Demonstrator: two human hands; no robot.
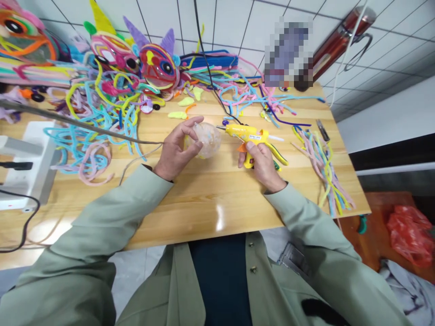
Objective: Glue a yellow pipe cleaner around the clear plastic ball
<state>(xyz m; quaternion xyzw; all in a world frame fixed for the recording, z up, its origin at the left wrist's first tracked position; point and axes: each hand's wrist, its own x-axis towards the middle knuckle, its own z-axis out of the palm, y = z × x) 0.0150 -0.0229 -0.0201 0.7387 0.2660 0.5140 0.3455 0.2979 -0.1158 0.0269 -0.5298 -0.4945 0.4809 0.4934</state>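
Observation:
My left hand [175, 149] is curled round a clear, roundish ball [208, 140] and holds it on the wooden table [204, 203]. My right hand [260, 163] grips a yellow glue gun [249, 134] by its handle. The gun's nozzle points left and sits right at the ball's right side. A black cord runs from the gun towards the back of the table.
Piles of coloured pipe cleaners [102, 117] cover the back left, with colourful fuzzy masks [158, 65] behind them. A bundle of pipe cleaners [322, 167] and small pliers [322, 130] lie at the right. A white device [30, 163] stands at the left edge.

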